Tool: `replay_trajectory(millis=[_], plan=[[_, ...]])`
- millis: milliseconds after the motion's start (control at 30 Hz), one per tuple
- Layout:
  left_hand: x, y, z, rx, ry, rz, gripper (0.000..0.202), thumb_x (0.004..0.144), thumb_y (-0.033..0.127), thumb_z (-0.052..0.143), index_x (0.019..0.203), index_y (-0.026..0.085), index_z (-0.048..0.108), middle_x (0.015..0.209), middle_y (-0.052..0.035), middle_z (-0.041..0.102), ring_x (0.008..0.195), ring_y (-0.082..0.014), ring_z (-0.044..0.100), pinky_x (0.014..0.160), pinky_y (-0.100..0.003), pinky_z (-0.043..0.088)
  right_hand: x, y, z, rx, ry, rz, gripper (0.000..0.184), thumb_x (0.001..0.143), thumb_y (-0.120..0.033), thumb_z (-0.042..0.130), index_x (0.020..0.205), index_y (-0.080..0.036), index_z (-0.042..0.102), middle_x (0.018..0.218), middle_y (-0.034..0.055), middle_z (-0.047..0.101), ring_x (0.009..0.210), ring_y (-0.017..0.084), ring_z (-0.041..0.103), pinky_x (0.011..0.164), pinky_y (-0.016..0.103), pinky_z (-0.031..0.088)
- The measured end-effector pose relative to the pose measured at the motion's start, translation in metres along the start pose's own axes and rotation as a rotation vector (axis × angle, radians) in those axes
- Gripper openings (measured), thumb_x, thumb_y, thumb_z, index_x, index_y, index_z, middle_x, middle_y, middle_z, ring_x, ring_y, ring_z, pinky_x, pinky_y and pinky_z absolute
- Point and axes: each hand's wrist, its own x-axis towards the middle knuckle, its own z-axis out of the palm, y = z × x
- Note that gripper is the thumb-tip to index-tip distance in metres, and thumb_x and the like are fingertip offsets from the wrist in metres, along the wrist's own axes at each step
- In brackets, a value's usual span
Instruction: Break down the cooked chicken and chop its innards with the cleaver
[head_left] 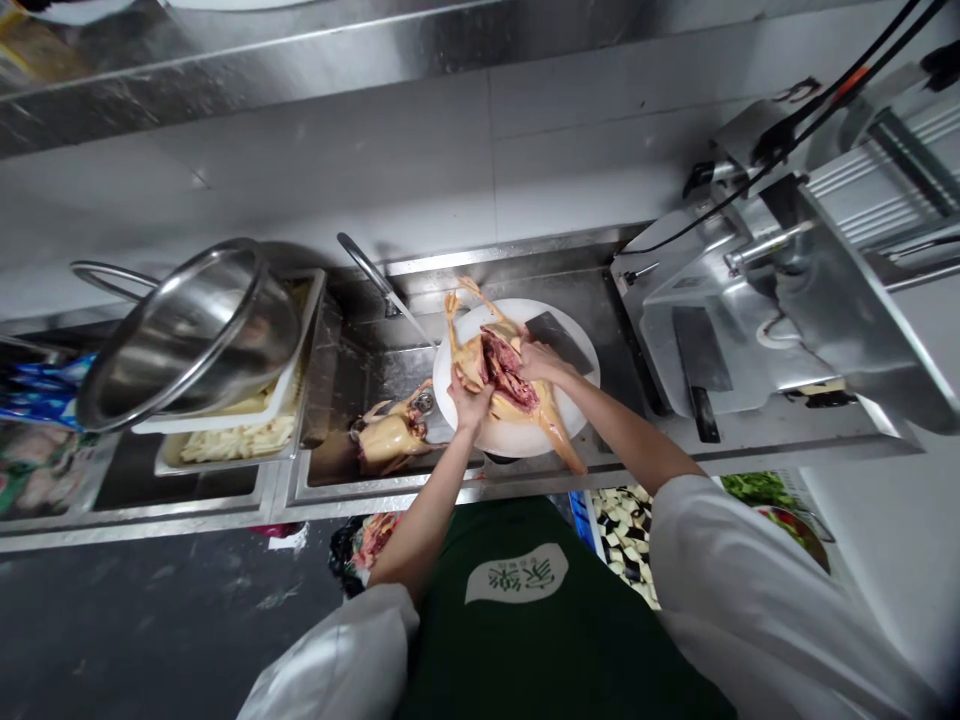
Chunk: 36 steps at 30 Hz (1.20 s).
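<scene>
A plucked, yellow-skinned duck carcass [517, 385] lies split open on a round white cutting board [577, 415], its red inside showing. Its feet point to the back and the long neck comes toward me over the board's front edge. My left hand [470, 402] grips the left side of the cut, thumb at the opening. On the right side, my right hand [541, 362] is closed on the flesh, fingers partly hidden in the cavity. Beside that hand lies a wide dark cleaver blade [562, 340]; I cannot see its handle. A second plucked duck carcass [391, 440] rests in the sink left of the board.
A faucet [375, 272] reaches over the sink [360, 365]. At left, a tilted steel bowl [202, 330] sits above a tray of pale cut strips [240, 440]. Another cleaver [701, 350] lies at right by a metal slicer [862, 290]. Below is cut eggplant [626, 530].
</scene>
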Motion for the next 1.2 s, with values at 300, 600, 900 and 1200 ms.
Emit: replay_trajectory(millis=[300, 600, 900, 1200], plan=[[-0.009, 0.019, 0.001, 0.373, -0.300, 0.700, 0.029, 0.102, 0.038, 0.048, 0.105, 0.023, 0.072, 0.121, -0.0146, 0.066, 0.137, -0.0357, 0.044, 0.120, -0.064, 0.017, -0.005, 0.009, 0.006, 0.040, 0.058, 0.007, 0.059, 0.099, -0.034, 0.060, 0.148, -0.003, 0.046, 0.124, 0.0264, 0.071, 0.123, 0.036, 0.066, 0.100, 0.037, 0.052], [-0.017, -0.015, 0.005, 0.387, -0.251, 0.608, 0.023, 0.098, 0.037, 0.052, 0.100, 0.023, 0.070, 0.119, -0.0136, 0.066, 0.129, -0.0321, 0.051, 0.120, -0.057, 0.020, -0.037, 0.017, 0.038, 0.178, 0.109, -0.018, 0.110, 0.086, -0.039, 0.078, 0.167, -0.016, 0.006, 0.149, 0.0261, 0.054, 0.127, 0.037, 0.062, 0.103, 0.039, 0.049], [0.004, -0.054, 0.012, 0.269, -0.090, 0.809, 0.015, 0.091, 0.033, 0.057, 0.091, 0.023, 0.069, 0.105, -0.0106, 0.069, 0.110, -0.0294, 0.059, 0.111, -0.057, 0.027, -0.046, 0.016, 0.059, 0.214, 0.089, 0.049, 0.109, 0.092, -0.038, 0.069, 0.167, -0.004, -0.001, 0.148, 0.0248, 0.056, 0.119, 0.031, 0.066, 0.094, 0.030, 0.052], [0.086, -0.048, -0.001, 0.218, -0.117, 1.256, 0.015, 0.090, 0.029, 0.054, 0.084, 0.023, 0.066, 0.090, -0.0051, 0.067, 0.089, -0.0231, 0.058, 0.104, -0.054, 0.032, -0.023, -0.001, 0.079, 0.336, 0.191, 0.125, 0.123, 0.085, -0.034, 0.079, 0.162, 0.008, -0.006, 0.157, 0.0318, 0.041, 0.136, 0.031, 0.053, 0.105, 0.029, 0.045]])
